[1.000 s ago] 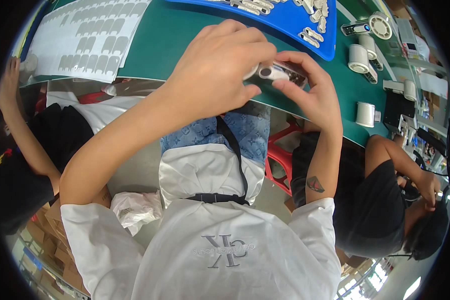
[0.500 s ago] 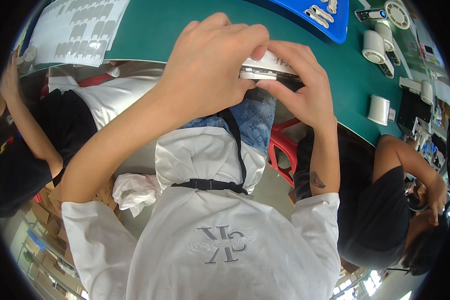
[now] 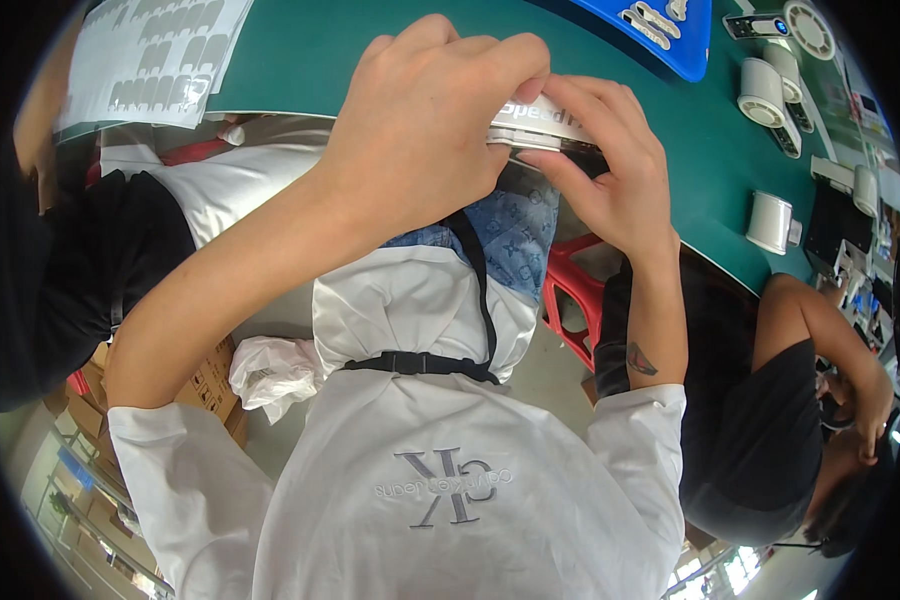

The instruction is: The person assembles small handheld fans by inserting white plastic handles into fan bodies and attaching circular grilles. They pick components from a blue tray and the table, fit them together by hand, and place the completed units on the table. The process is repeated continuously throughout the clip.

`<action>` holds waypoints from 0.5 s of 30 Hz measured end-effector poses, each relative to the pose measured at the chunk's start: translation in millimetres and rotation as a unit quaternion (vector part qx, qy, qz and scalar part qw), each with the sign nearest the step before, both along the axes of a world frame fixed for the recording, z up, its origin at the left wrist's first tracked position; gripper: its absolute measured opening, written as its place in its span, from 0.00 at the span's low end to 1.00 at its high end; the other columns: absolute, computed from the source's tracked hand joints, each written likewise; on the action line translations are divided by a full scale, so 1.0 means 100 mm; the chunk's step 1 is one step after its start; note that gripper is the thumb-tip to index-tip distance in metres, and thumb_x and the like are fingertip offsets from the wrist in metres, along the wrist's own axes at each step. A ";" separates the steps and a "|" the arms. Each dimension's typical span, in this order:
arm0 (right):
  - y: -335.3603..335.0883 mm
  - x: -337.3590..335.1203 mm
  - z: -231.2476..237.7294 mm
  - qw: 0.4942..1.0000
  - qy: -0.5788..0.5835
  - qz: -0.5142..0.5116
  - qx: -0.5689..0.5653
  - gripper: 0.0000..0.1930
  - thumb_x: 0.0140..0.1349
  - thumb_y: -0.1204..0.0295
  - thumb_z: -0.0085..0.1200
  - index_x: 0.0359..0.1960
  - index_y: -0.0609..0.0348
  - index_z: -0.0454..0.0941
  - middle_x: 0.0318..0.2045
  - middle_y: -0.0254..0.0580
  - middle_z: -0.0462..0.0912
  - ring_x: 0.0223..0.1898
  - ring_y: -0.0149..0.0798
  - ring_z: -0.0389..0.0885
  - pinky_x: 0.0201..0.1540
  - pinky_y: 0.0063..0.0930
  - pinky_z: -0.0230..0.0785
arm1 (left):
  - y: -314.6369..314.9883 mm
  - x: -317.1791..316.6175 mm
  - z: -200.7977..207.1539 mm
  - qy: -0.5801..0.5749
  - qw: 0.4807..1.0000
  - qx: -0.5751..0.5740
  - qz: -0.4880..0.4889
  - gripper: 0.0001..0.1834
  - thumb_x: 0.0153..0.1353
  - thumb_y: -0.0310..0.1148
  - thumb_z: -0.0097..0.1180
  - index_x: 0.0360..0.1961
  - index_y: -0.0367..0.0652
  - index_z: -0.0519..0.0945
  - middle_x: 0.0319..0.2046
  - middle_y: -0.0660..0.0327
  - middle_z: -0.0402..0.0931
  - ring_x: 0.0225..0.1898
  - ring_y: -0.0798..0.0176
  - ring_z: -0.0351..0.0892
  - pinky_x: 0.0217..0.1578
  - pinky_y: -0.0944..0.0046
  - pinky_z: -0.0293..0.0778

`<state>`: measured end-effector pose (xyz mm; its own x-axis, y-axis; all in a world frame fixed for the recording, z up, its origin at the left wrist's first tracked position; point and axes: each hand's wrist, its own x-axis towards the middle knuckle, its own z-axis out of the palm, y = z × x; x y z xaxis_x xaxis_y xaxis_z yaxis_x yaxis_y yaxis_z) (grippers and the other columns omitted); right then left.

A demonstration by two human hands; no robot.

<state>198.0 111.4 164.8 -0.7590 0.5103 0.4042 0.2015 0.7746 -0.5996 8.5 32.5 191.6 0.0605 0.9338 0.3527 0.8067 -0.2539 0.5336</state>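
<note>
- Green-topped counter, running across the upper view; its near edge lies just beyond the person's lap.
- White sheets with rows of rounded grey shapes, flat on the counter, upper left.
- Blue plastic tray, on the counter, cut off by the upper edge. Visible contents: small, elongated off-white parts, lying loose near its corner.
- Brown cardboard box, low at left, beneath the left forearm; contents hidden.
- Crumpled white plastic bag, beside the box; contents cannot be told.
- Short white cylinder, on its own near the counter's right edge.
- Left hand, fingers curled, pinching the housing's left end; thumb mostly hidden.
- Right hand, fingers over the housing's far side, thumb at its near lower edge, gripping.
- Narrow white plastic-looking housing, dark gap along its near side, raised between both hands at the counter's near edge. Step in hand, by judgement: fitting or closing its long sides. The next move seems to call for aligned edges, then even pressure.
</note>
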 end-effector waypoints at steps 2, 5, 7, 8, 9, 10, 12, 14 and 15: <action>-0.02 0.00 -0.02 1.000 -0.001 -0.007 0.014 0.26 0.47 0.73 0.69 0.52 0.57 0.80 0.45 0.42 0.81 0.42 0.47 0.76 0.45 0.36 0.70 | 0.00 0.01 0.02 0.000 1.000 -0.006 -0.002 0.21 0.38 0.25 0.71 0.34 0.48 0.74 0.30 0.67 0.78 0.33 0.54 0.75 0.33 0.58 0.72; 0.00 -0.02 0.00 1.000 0.000 -0.006 0.005 0.27 0.46 0.74 0.69 0.52 0.57 0.80 0.45 0.43 0.81 0.43 0.47 0.76 0.46 0.37 0.71 | 0.01 0.01 0.01 -0.006 1.000 -0.012 0.001 0.21 0.38 0.25 0.70 0.34 0.48 0.74 0.30 0.66 0.79 0.32 0.54 0.74 0.33 0.57 0.72; 0.02 -0.02 0.04 1.000 -0.010 -0.004 -0.022 0.27 0.46 0.74 0.69 0.52 0.57 0.80 0.45 0.43 0.81 0.43 0.48 0.77 0.46 0.37 0.71 | 0.02 0.00 0.02 -0.004 1.000 -0.005 -0.001 0.20 0.38 0.25 0.69 0.33 0.47 0.74 0.30 0.65 0.79 0.32 0.53 0.73 0.33 0.56 0.72; 0.04 -0.03 0.07 0.999 -0.020 -0.003 -0.039 0.27 0.46 0.74 0.69 0.53 0.57 0.79 0.45 0.43 0.81 0.43 0.48 0.77 0.47 0.37 0.71 | 0.04 -0.03 0.03 -0.002 1.000 -0.026 -0.008 0.20 0.39 0.26 0.70 0.35 0.47 0.75 0.33 0.64 0.80 0.33 0.54 0.75 0.34 0.57 0.72; 0.05 -0.03 0.10 0.998 -0.030 -0.002 -0.056 0.27 0.46 0.74 0.69 0.53 0.57 0.79 0.46 0.43 0.81 0.44 0.48 0.77 0.48 0.36 0.71 | 0.05 -0.07 0.05 0.002 0.999 -0.046 -0.016 0.21 0.40 0.26 0.70 0.36 0.47 0.76 0.35 0.63 0.80 0.35 0.54 0.76 0.36 0.59 0.72; 0.04 -0.02 0.13 0.996 -0.028 -0.011 -0.087 0.27 0.47 0.74 0.68 0.53 0.57 0.79 0.46 0.43 0.81 0.45 0.47 0.78 0.49 0.36 0.71 | 0.04 -0.11 0.07 0.006 0.998 -0.067 -0.022 0.21 0.40 0.27 0.71 0.38 0.47 0.77 0.37 0.62 0.81 0.36 0.55 0.77 0.38 0.60 0.73; 0.02 0.01 0.15 0.990 -0.019 -0.030 -0.138 0.26 0.49 0.75 0.68 0.53 0.59 0.79 0.46 0.43 0.81 0.47 0.44 0.79 0.51 0.34 0.70 | 0.09 -0.20 0.11 -0.103 0.994 0.034 -0.030 0.24 0.43 0.29 0.72 0.43 0.46 0.77 0.44 0.61 0.80 0.43 0.58 0.78 0.44 0.61 0.72; -0.05 0.11 0.15 0.960 0.045 -0.064 -0.269 0.26 0.54 0.76 0.64 0.57 0.62 0.75 0.49 0.44 0.80 0.51 0.41 0.77 0.55 0.34 0.68 | 0.06 -0.28 0.26 -0.193 0.979 0.067 -0.009 0.32 0.48 0.34 0.73 0.55 0.43 0.75 0.55 0.59 0.76 0.55 0.62 0.75 0.54 0.61 0.68; -0.09 0.09 0.13 0.937 0.083 -0.067 -0.332 0.26 0.57 0.77 0.62 0.59 0.64 0.73 0.51 0.44 0.79 0.52 0.39 0.76 0.57 0.33 0.67 | -0.02 -0.33 0.28 -0.230 0.970 0.072 0.031 0.35 0.50 0.36 0.72 0.59 0.42 0.72 0.56 0.57 0.74 0.57 0.59 0.74 0.56 0.58 0.67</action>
<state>207.3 102.2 177.6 -0.6252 0.7773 0.0698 0.1323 0.1937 -0.9721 -24.7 30.9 219.6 -0.1896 0.8693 0.4565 0.5086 -0.3108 0.8030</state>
